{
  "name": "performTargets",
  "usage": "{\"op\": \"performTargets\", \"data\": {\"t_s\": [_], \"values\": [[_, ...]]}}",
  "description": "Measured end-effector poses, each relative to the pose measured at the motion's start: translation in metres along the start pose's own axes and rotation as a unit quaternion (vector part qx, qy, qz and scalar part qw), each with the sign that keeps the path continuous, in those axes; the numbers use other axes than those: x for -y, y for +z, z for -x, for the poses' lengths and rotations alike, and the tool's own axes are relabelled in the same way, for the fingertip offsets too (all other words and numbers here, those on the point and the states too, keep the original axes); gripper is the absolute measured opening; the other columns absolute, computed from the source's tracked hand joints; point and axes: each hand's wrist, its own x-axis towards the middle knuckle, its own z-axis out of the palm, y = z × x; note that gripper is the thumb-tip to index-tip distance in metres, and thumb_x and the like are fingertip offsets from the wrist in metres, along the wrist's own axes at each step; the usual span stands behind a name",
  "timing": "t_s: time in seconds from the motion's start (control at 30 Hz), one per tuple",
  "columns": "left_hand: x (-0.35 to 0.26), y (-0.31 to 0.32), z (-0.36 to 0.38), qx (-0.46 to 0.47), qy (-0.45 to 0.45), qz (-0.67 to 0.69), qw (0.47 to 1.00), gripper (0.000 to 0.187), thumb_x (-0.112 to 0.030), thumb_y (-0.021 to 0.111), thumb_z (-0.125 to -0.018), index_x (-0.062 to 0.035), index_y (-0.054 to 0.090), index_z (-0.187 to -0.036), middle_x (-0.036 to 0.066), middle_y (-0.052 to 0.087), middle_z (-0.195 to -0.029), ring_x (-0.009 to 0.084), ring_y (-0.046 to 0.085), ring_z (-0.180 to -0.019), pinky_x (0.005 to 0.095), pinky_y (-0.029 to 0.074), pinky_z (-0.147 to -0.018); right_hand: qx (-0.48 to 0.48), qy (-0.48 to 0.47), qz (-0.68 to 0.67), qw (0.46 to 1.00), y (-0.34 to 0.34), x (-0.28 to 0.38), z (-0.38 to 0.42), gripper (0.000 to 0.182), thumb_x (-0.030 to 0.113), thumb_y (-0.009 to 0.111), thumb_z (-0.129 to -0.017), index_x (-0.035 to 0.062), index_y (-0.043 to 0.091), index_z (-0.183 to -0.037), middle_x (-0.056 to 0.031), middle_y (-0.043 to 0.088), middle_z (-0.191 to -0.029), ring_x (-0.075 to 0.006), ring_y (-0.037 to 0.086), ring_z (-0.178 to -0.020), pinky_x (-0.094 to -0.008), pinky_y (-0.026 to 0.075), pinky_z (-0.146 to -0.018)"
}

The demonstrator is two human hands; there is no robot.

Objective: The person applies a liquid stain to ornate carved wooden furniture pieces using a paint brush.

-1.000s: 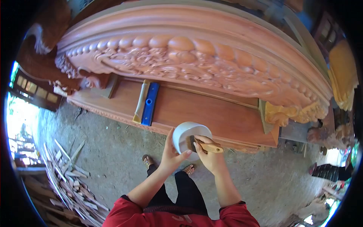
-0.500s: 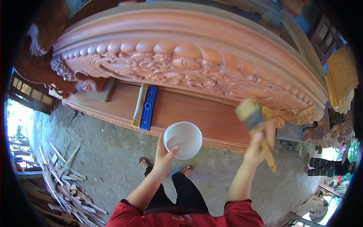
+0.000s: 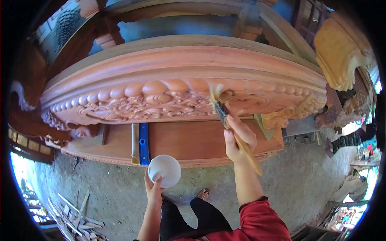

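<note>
My right hand (image 3: 238, 139) grips a wooden-handled paintbrush (image 3: 222, 111), whose bristles press against the carved beaded band of a large reddish wooden furniture piece (image 3: 161, 98). My left hand (image 3: 154, 188) holds a white plastic cup (image 3: 164, 170) lower down, in front of the flat wooden panel (image 3: 189, 140). My red sleeve (image 3: 261, 219) shows at the bottom.
A blue-and-yellow tool (image 3: 139, 142) lies on the flat panel to the left of the cup. Yellowish carved parts (image 3: 341, 56) stand at the upper right. Wood scraps (image 3: 76, 219) lie piled on the dirt ground at the lower left. My sandalled foot (image 3: 202, 195) is on the ground.
My right hand lifted the brush out of the cup, swung it right, then set its bristles on the carving. My left hand lowered the cup. My view tilted upward.
</note>
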Motion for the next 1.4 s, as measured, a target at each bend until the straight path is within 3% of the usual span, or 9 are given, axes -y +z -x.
{"op": "performTargets", "data": {"t_s": [0.23, 0.4, 0.57, 0.67, 0.93, 1.03, 1.23, 1.3, 1.4], "values": [[0.001, 0.003, -0.010, 0.016, 0.036, -0.033, 0.999, 0.075, -0.010, 0.062, -0.076, -0.0174, 0.020, -0.137, 0.009, 0.034, -0.130, 0.0261, 0.038, -0.118, 0.0419, 0.044, -0.085, -0.353, 0.136, 0.199, 0.904, -0.052, -0.026, -0.024, 0.032, 0.016, 0.050, -0.089, -0.0069, 0.053, -0.112, -0.0194, 0.056, -0.113, -0.0272, 0.055, -0.102, -0.0338, 0.042, -0.088], [-0.009, 0.012, -0.008, 0.027, 0.038, -0.005, 0.999, 0.078, -0.015, 0.065, -0.075, -0.0158, 0.018, -0.138, 0.010, 0.031, -0.133, 0.0282, 0.035, -0.121, 0.0468, 0.042, -0.089, -0.299, 0.050, 0.330, 0.894, -0.073, -0.050, -0.028, 0.024, 0.008, 0.048, -0.089, -0.0025, 0.057, -0.109, -0.0229, 0.050, -0.122, -0.0297, 0.052, -0.109, -0.0356, 0.040, -0.091], [0.001, 0.021, -0.005, 0.058, 0.032, -0.013, 0.998, 0.081, -0.018, 0.067, -0.074, -0.0156, 0.019, -0.138, 0.010, 0.031, -0.134, 0.0287, 0.035, -0.122, 0.0476, 0.041, -0.089, -0.233, -0.033, 0.151, 0.960, -0.027, -0.038, 0.001, 0.018, 0.006, 0.056, -0.084, -0.0001, 0.061, -0.101, -0.0200, 0.058, -0.111, -0.0255, 0.059, -0.096, -0.0320, 0.046, -0.081], [0.006, 0.030, 0.002, 0.055, 0.008, 0.002, 0.998, 0.079, -0.018, 0.068, -0.074, -0.0155, 0.021, -0.137, 0.009, 0.032, -0.133, 0.0279, 0.036, -0.121, 0.0472, 0.042, -0.089, -0.039, 0.093, -0.110, 0.989, -0.040, -0.012, 0.004, 0.011, 0.001, 0.059, -0.081, 0.0006, 0.064, -0.090, -0.0196, 0.057, -0.113, -0.0206, 0.062, -0.086, -0.0298, 0.048, -0.077], [0.006, 0.040, 0.005, 0.104, 0.020, 0.010, 0.994, 0.079, -0.020, 0.068, -0.073, -0.0148, 0.022, -0.137, 0.009, 0.033, -0.132, 0.0281, 0.036, -0.121, 0.0478, 0.040, -0.090, -0.370, 0.082, 0.281, 0.882, -0.119, -0.078, 0.004, 0.016, 0.005, 0.053, -0.086, -0.0004, 0.060, -0.099, -0.0155, 0.061, -0.103, -0.0244, 0.057, -0.099, -0.0347, 0.041, -0.091], [0.001, 0.045, 0.007, 0.101, 0.020, 0.003, 0.995, 0.078, -0.018, 0.068, -0.074, -0.0151, 0.023, -0.137, 0.009, 0.034, -0.132, 0.0275, 0.036, -0.121, 0.0474, 0.041, -0.089, -0.312, 0.073, 0.332, 0.887, -0.111, -0.065, -0.005, 0.016, 0.008, 0.053, -0.087, -0.0013, 0.060, -0.098, -0.0161, 0.061, -0.103, -0.0258, 0.057, -0.100, -0.0338, 0.041, -0.090], [0.008, 0.053, 0.009, 0.090, 0.010, -0.022, 0.996, 0.077, -0.016, 0.067, -0.074, -0.0143, 0.023, -0.137, 0.009, 0.035, -0.131, 0.0260, 0.037, -0.120, 0.0449, 0.040, -0.090, -0.162, 0.162, -0.071, 0.971, -0.029, -0.039, 0.028, 0.011, 0.000, 0.062, -0.078, 0.0026, 0.064, -0.088, -0.0238, 0.056, -0.112, -0.0273, 0.059, -0.097, -0.0325, 0.045, -0.084], [0.012, 0.056, 0.009, 0.110, 0.025, -0.026, 0.993, 0.076, -0.015, 0.067, -0.073, -0.0139, 0.025, -0.137, 0.009, 0.035, -0.130, 0.0254, 0.036, -0.120, 0.0434, 0.039, -0.091, 0.031, 0.016, -0.093, 0.995, -0.035, -0.027, 0.025, 0.027, -0.001, 0.065, -0.073, 0.0086, 0.066, -0.098, -0.0174, 0.058, -0.111, -0.0219, 0.059, -0.100, -0.0266, 0.047, -0.080], [0.016, 0.052, 0.010, 0.116, 0.016, -0.004, 0.993, 0.076, -0.017, 0.067, -0.072, -0.0135, 0.026, -0.136, 0.008, 0.036, -0.130, 0.0252, 0.036, -0.120, 0.0420, 0.039, -0.090, -0.110, -0.015, 0.067, 0.991, -0.053, -0.045, 0.025, 0.011, 0.005, 0.059, -0.081, 0.0019, 0.064, -0.090, -0.0164, 0.062, -0.099, -0.0268, 0.060, -0.093, -0.0357, 0.044, -0.084]]}}
